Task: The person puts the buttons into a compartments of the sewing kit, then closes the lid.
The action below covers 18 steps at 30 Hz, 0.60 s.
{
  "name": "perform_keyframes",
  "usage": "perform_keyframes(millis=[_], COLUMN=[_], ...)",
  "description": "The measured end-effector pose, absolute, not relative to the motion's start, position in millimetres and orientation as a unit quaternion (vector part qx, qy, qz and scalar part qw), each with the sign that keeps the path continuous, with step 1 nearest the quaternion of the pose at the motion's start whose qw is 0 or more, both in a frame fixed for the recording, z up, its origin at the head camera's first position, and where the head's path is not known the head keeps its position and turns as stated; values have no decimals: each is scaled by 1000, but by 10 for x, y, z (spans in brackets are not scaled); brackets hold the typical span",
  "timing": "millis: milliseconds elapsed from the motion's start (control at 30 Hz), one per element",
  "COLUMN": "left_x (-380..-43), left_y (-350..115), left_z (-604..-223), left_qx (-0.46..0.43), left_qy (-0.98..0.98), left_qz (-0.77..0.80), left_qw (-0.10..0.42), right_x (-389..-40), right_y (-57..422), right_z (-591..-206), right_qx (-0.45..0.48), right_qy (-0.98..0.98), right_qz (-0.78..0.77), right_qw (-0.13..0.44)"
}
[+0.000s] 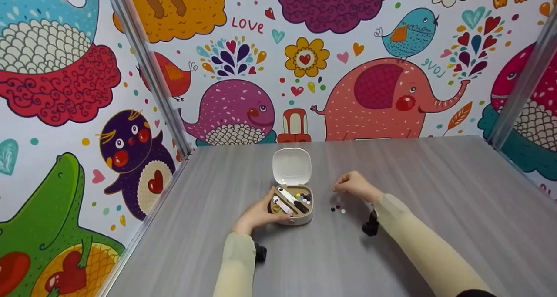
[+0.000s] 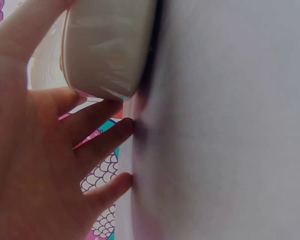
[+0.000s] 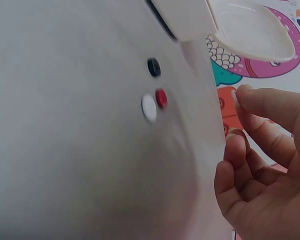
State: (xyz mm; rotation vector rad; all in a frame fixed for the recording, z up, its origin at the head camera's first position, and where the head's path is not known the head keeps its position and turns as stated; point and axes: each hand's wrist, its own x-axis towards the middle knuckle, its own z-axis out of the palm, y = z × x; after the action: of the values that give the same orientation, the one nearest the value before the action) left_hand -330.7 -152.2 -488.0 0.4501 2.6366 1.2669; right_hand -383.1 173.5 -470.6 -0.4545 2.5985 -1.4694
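A small white box stands with its lid raised at the back. My left hand grips its left side and front, thumb near the front rim; in the left wrist view the other fingers spread beside the box wall. Inside lie a white-and-black tool, a slim pink-and-white item and several small coloured buttons. To the right, my right hand hovers with thumb and index tips together; I cannot tell whether something small sits between them. Near it lie a black button, a red button and a white button.
The grey table carries the box and the loose buttons. Printed cartoon panels rise at the back and both sides, joined by a metal corner post at the left. A black wrist camera sits on the right wrist.
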Motion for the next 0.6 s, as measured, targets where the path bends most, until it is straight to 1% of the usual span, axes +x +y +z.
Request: perform_keyframes(millis=[300,433,600], left_x=[-3300,-3305,-3298], left_y=[-1511,-1508,-1515], left_z=[-4875,-4872,-4869], left_qx=[160,159,156], left_qy=[886,885,881], left_qz=[427,429,436], left_qw=[89,90,94], right_x=[-3897,-3899,-3911], right_y=[1413,1272,1113], right_z=[-4687,-4662,-4652], right_qx=[-159,-145,-140], right_qy=[853,854,862], right_qz=[-492,-494,-484], right_qw=[68,72,62])
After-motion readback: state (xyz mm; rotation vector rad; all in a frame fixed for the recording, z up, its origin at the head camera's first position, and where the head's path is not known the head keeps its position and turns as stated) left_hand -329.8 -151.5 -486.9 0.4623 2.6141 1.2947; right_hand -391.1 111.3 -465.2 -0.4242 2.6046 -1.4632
